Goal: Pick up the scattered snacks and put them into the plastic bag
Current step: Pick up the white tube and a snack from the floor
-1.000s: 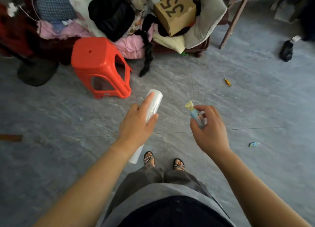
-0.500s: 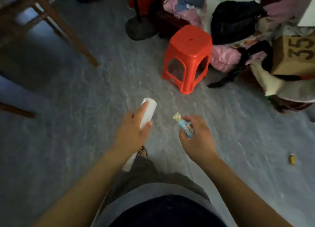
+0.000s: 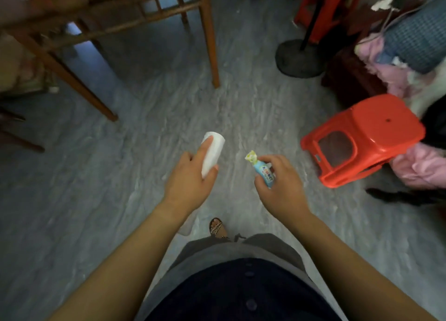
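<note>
Hands at centre frame, above the grey floor (image 3: pixel 135 132), both loaded.

Left grip (image 3: pixel 190 176): wrapped round the plastic bag (image 3: pixel 214 149), which is rolled into a white tube. The forefinger lies along the tube and the thumb clamps it from the right. The top of the tube points towards the upper middle of the frame, and a thin translucent tail hangs below the wrist. Judgement: the bag is carried as a compact roll so that one hand can manage it. No open mouth shows, so nothing can go in yet.

Right grip (image 3: pixel 281 188): pinches the snack (image 3: pixel 263 171) between thumb and curled fingers, just right of the bag but not touching it. Judgement: held up close to the bag because it is ready to go in once there is an opening.

Snack appearance: small pillow sachet with a pale blue body and coloured lettering. The crimped end is yellow-green, flared, and tilted to the upper left. The lower end is hidden in the palm. Looks light and crinkly, so a fingertip pinch should be enough.

Surroundings: red stool (image 3: pixel 362 137) lies tipped at right, against pink cloth (image 3: pixel 420 168). Wooden chair (image 3: pixel 207 38) at upper left. Round dark stand base (image 3: pixel 299 57) at upper right.
</note>
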{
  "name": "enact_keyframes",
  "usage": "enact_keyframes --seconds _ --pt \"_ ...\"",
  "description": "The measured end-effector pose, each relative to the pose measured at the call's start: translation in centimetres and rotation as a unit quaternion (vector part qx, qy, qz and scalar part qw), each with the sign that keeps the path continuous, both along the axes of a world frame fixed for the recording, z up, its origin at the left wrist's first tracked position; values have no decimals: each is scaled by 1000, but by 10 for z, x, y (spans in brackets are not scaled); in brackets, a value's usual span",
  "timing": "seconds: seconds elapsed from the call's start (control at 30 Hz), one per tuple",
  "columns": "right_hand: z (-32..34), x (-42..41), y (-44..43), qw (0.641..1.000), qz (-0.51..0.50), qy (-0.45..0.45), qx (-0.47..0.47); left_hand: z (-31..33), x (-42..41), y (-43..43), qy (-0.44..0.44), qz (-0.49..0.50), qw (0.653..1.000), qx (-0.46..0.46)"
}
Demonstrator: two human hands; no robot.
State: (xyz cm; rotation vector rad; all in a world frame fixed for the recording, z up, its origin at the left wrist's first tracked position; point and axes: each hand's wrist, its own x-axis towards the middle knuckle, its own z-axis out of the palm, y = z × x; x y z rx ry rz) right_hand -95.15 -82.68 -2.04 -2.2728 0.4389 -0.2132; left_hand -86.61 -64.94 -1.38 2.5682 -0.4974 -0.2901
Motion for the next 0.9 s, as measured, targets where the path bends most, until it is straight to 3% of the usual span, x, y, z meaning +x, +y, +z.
enact_keyframes --seconds 0.27,0.73,0.9 --pt "0 159 17 992 122 3 -9 -1 126 54 17 114 993 15" --pt "7 486 -53 983 186 -7 -4 10 416 -26 4 161 986 29" --pt "10 567 -33 968 250 7 -1 20 473 -12 12 238 971 -37"
